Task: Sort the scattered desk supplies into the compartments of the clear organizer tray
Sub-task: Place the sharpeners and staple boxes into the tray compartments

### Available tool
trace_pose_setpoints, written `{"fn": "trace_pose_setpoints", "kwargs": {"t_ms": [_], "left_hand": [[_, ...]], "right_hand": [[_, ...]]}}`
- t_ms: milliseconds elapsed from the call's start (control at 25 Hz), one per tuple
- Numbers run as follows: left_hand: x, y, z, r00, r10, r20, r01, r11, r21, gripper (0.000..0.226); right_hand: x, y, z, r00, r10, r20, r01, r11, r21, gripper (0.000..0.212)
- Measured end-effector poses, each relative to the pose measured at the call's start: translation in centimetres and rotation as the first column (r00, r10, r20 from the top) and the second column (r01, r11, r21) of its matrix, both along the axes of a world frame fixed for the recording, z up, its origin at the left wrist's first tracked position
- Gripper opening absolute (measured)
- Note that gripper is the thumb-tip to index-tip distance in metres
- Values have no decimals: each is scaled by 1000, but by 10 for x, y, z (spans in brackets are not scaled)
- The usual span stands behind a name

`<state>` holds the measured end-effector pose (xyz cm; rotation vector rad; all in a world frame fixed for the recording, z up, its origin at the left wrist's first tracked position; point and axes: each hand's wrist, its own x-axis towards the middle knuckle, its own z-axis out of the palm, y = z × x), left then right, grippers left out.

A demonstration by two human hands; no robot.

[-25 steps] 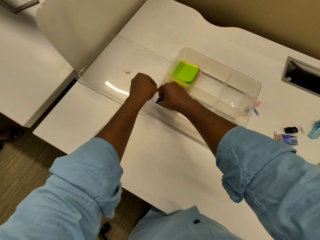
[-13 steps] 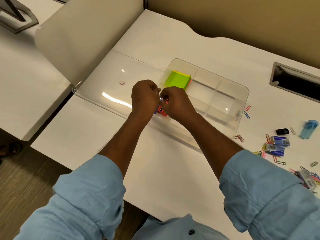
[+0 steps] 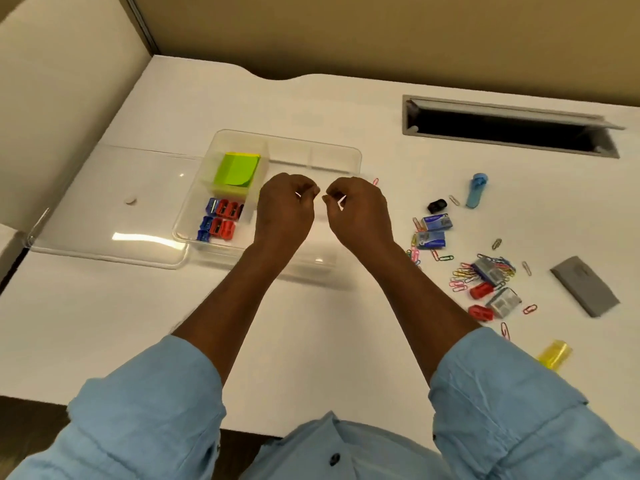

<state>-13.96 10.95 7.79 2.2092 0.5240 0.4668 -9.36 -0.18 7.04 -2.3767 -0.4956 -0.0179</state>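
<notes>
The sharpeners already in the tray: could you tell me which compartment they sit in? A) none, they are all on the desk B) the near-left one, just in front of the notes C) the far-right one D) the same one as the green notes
B: the red and blue sharpeners lie in the tray's near-left compartment, in front of the green notes.

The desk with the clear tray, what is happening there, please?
A person is sorting desk supplies into the clear organizer tray. Green sticky notes and red and blue sharpeners already lie in its left compartments. The left hand and right hand hover curled over the tray. Paper clips and small boxes remain scattered at the right.
</notes>
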Motion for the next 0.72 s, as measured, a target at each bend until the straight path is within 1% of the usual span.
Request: {"fn": "trace_pose_setpoints", "kwargs": {"t_ms": [120, 200, 320, 400, 520, 600, 640, 720], "left_hand": [[9, -43, -7, 993, -94, -69, 94, 996, -13, 14], [18, -73, -16, 979, -147, -141, 142, 989, -42, 14], [31, -113, -31, 929, -257, -266, 249, 966, -65, 18], [40, -134, -42, 901, -281, -330, 276, 959, -64, 24], [55, -169, -54, 867, -297, -400, 305, 951, -47, 33], [56, -178, -64, 844, -321, -429, 305, 946, -108, 35], [53, -181, -72, 830, -330, -449, 324, 942, -94, 35], [51, -188, -83, 815, -319, -484, 368, 930, 7, 33]], "right_hand": [[14, -55, -8, 992, -125, -22, 124, 990, -69, 15], [26, -98, -17, 975, -208, -78, 195, 970, -148, 19], [39, -154, -31, 943, -282, -177, 232, 938, -258, 26], [45, -176, -41, 925, -314, -214, 246, 924, -291, 33], [55, -200, -52, 915, -320, -245, 245, 924, -292, 39], [57, -202, -62, 926, -280, -252, 206, 937, -283, 43], [55, -201, -67, 935, -240, -260, 163, 944, -285, 46], [57, -202, -75, 952, -152, -265, 65, 949, -308, 54]]}}
